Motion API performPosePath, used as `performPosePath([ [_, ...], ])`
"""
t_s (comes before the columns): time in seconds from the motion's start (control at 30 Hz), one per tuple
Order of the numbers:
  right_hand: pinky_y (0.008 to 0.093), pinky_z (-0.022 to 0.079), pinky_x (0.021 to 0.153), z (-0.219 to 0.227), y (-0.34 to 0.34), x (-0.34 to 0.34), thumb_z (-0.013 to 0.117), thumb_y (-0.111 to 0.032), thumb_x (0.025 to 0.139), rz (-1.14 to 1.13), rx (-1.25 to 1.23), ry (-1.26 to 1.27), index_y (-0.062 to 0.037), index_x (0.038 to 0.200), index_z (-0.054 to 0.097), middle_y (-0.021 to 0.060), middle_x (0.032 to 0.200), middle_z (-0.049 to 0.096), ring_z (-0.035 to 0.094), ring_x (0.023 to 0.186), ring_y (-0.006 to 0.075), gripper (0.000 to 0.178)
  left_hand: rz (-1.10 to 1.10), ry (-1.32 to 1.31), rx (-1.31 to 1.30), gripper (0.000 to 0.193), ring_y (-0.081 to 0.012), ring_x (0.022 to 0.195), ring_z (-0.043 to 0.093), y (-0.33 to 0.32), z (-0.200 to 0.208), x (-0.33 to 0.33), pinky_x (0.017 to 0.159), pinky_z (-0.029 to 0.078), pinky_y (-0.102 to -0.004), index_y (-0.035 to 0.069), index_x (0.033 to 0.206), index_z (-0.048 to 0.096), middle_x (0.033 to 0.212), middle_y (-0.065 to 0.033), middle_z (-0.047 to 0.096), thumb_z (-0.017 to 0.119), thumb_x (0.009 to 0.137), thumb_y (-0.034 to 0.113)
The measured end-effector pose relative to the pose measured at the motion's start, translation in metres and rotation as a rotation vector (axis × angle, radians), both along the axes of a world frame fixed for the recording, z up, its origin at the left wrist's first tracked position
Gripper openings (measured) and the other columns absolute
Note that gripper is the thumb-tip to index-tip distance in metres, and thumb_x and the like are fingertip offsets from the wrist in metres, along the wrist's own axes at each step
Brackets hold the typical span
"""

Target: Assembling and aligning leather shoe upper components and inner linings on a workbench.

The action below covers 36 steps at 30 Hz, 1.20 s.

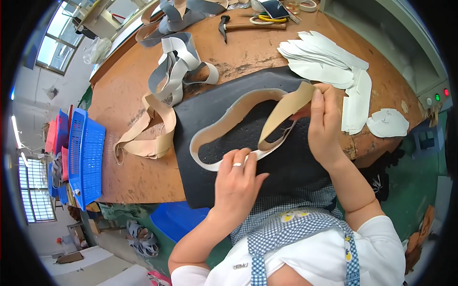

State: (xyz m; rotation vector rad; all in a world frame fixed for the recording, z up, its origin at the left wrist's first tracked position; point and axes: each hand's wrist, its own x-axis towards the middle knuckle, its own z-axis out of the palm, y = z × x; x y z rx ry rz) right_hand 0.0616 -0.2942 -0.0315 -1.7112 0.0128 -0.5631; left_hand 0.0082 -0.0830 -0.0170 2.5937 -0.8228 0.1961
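A long beige strip (234, 112) with a whitish edge, leather-like, stands curved in a loop over a black perforated mat (200, 186). My right hand (324, 121) pinches one raised end of the strip between thumb and fingers, at the mat's right side. At the loop's near edge, my left hand (237, 183), with a ring on one finger, has its fingers curled over the strip; its thumb sticks out to the right. The underside of that grip is hidden.
Beige strips (160, 126) and white-and-grey strips (179, 66) lie left of the mat. White cut pieces (329, 59) are spread at the right. A hammer (253, 26) and yellow-handled scissors (272, 19) lie at the back. A blue basket (87, 159) stands beyond the table's left edge.
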Motion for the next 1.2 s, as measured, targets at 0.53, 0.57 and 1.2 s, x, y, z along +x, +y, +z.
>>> performPosePath([
  [0.53,0.0452,0.052,0.092,-0.009,-0.026,-0.042,0.083,-0.019,0.077,0.587,-0.893,0.101,-0.0011,0.108,0.061,0.016,0.119,0.06,0.059,0.11,0.0365,0.042,-0.08,-0.191,-0.071,0.042,-0.0303,0.093,0.058,-0.027,-0.072,-0.012,0.08,0.05,-0.0392,-0.005,0.119,0.061,0.113,-0.0169,0.059,0.063,0.078,0.002],
  [0.57,0.0452,0.052,0.092,-0.018,-0.025,-0.049,0.083,-0.019,0.077,0.592,-0.891,0.103,-0.0011,0.108,0.061,0.016,0.119,0.06,0.059,0.11,0.0365,0.042,-0.079,-0.13,-0.08,0.048,-0.0311,0.097,0.059,-0.024,-0.077,-0.014,0.085,0.051,-0.0394,-0.006,0.124,0.06,0.116,-0.0182,0.059,0.064,0.078,0.003],
  [1.2,0.0485,0.053,0.08,-0.044,-0.04,-0.035,0.065,0.003,0.076,-0.034,-0.797,-0.08,-0.0003,0.108,0.066,0.0185,0.091,0.067,0.064,0.084,0.0462,0.032,-0.137,0.081,-0.25,0.032,-0.0341,0.089,0.059,-0.022,-0.055,0.016,0.072,0.053,-0.0409,-0.002,0.111,0.061,0.107,-0.0163,0.056,0.075,0.083,0.005],
])
